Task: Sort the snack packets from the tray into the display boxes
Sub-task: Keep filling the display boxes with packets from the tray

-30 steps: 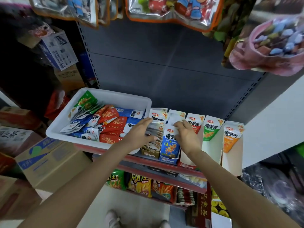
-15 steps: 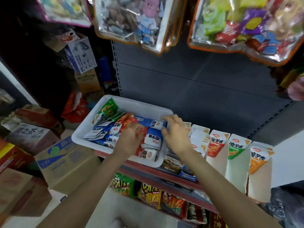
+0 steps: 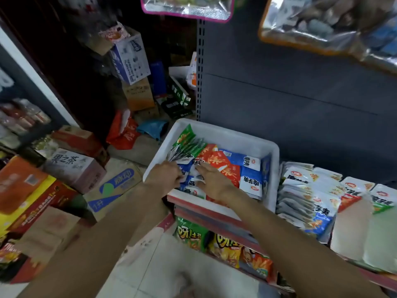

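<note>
A white tray (image 3: 227,134) stands on the shelf, full of green, red and blue snack packets. My left hand (image 3: 164,176) is at the tray's near left corner, fingers pinched on a blue and white packet (image 3: 189,168). My right hand (image 3: 211,179) lies flat with spread fingers on the blue packets beside it. Right of the tray, a display box (image 3: 305,203) holds a row of blue packets; boxes with red (image 3: 352,194) and green (image 3: 384,201) flaps follow.
Cardboard cartons (image 3: 73,166) are stacked on the floor at the left. Chip bags (image 3: 191,233) fill the lower shelf under the tray. Clear toy bags (image 3: 328,24) hang overhead. The grey shelf back panel (image 3: 290,93) rises behind the tray.
Both hands left the display boxes and moved left into the tray. The left hand has closed on a blue packet at the near left corner. The view swung left.
</note>
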